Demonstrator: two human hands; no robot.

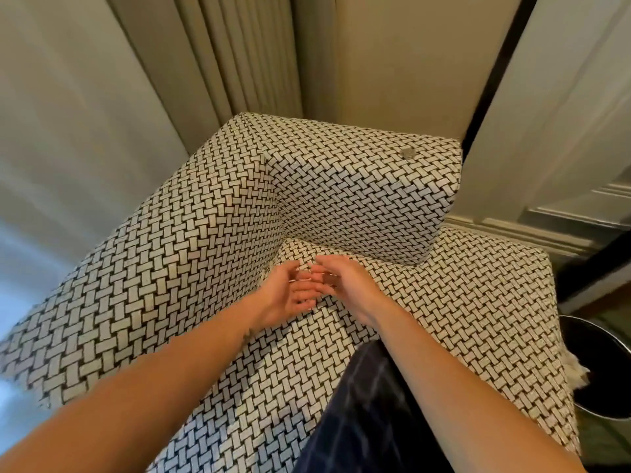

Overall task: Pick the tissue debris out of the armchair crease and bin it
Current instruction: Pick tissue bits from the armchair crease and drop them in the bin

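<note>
The person is leaning over the armchair [164, 254], which is covered in a black-and-white basket-weave fabric, and is working with both hands at the inner corner of the seat. The left hand [283, 297] is lying just above the cushion with its palm turned up and its grip loosely spread, fingers gently cupped like a small tray. The right hand [348, 285] is reaching across it, its fingertips [321, 273] overlapping the left fingers. Whether that right grip is pinching a scrap or merely brushing the left palm is not something I can tell, since the fingers are covering one another. Both hands are hovering just in front of the crease [307, 243] where the seat is meeting the backrest and the arm.

No tissue debris is showing plainly, either in the crease or in the hands (against this busy pale weave, any small white shred would be vanishing anyway). The bin [604, 332], a dark round one with a shiny rim, is standing on the floor just beside the right edge of the seat, well apart from the hands. Some ragged white scraps [578, 368] are showing at its near edge, and they look like tissue, so part of the debris is probably sitting in the bin already.

My judgement is that the task is partly done and the person is gathering what is left into the cupped left palm. Carrying it over to the bin is not yet done. A dark checked garment [368, 404] is resting on the seat front.
</note>
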